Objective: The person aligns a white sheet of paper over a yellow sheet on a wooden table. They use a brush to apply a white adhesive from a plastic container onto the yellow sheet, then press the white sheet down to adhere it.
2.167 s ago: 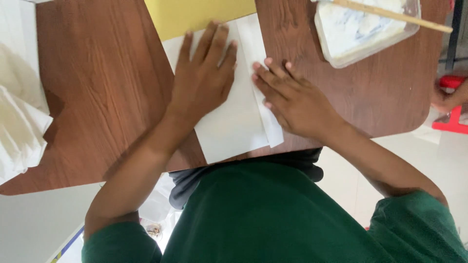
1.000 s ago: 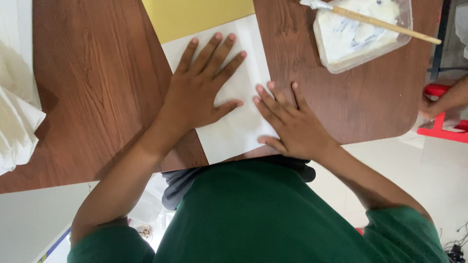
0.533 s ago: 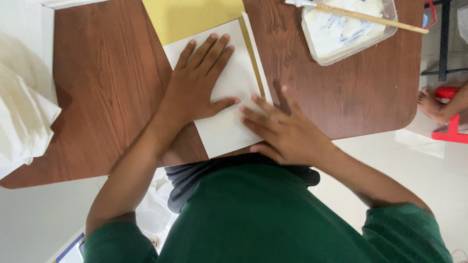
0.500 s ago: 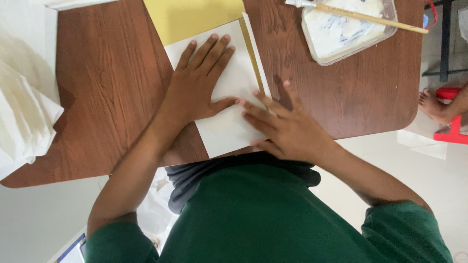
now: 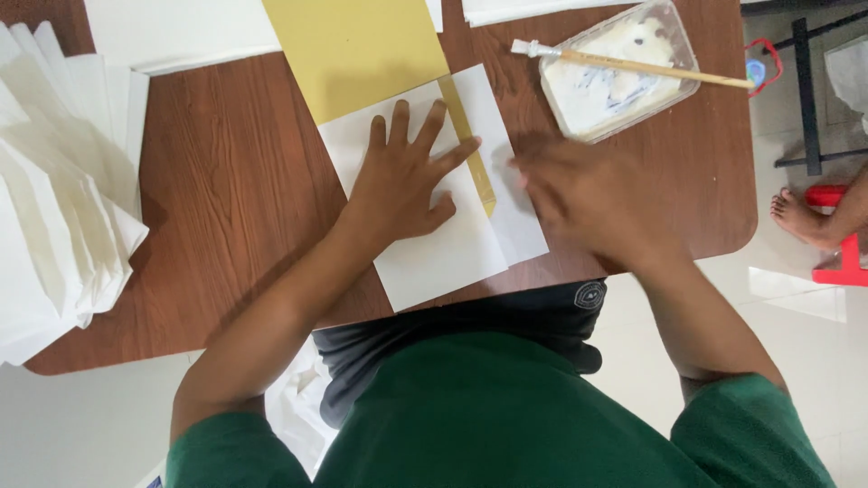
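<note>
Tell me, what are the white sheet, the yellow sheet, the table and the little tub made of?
White sheet: probably paper, thin, flat, matte. Yellow sheet: likely paper or thin card, plain matte. Table: reddish-brown wood grain, maybe laminate, slightly smooth. Tub: looks like clear plastic, since white paste shows through its walls.

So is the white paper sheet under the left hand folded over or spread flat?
Folded: white paper sheet overlaps its other flap beside a yellow strip, under the left hand.
</note>
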